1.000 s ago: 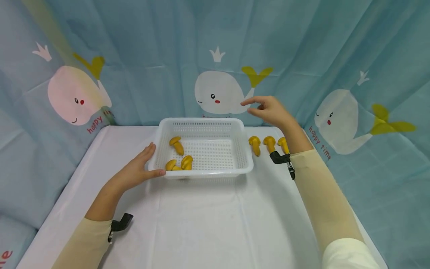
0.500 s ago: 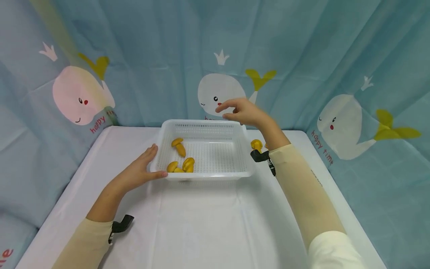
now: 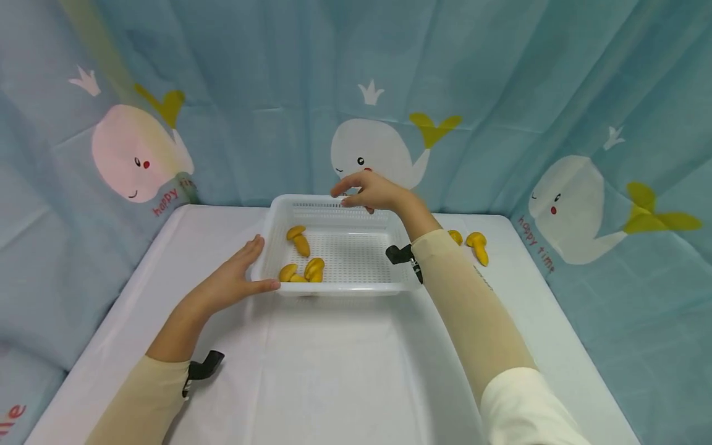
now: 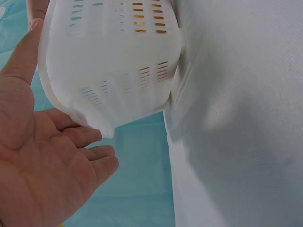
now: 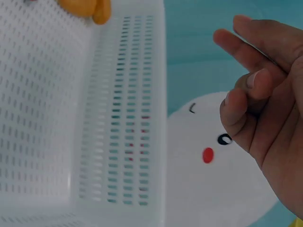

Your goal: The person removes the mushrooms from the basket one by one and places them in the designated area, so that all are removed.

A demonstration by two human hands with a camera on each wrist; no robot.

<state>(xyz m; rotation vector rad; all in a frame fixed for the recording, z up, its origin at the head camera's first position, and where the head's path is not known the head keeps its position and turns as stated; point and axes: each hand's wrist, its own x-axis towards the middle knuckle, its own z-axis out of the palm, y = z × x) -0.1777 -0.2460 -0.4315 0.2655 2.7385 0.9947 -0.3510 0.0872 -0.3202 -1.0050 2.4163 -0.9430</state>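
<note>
A white perforated plastic basket [image 3: 339, 288] stands at the far side of the table, with yellow mushrooms [image 3: 301, 245] in its left part. My left hand [image 3: 230, 276] rests at the basket's left end. Its thumb lies along the front rim, and the other fingers reach up beside the left wall. In the left wrist view, the fingers of that hand [image 4: 52, 165] are spread loosely by the basket's corner [image 4: 106, 131]. My right hand [image 3: 375, 190] hovers over the back rim, fingers loosely bent and holding nothing; the right wrist view shows this hand [image 5: 270, 99] beside the rim.
Right of the basket, two more mushrooms [image 3: 478, 248] lie on the white-covered table [image 3: 334, 364], one partly behind the right forearm. A blue curtain [image 3: 250, 142] with printed whales hangs close behind and along both sides of the table.
My right hand has moved left, from above the mushrooms on the table to over the basket's back rim. The left hand has stayed at the basket's left end. The view has shifted slightly.
</note>
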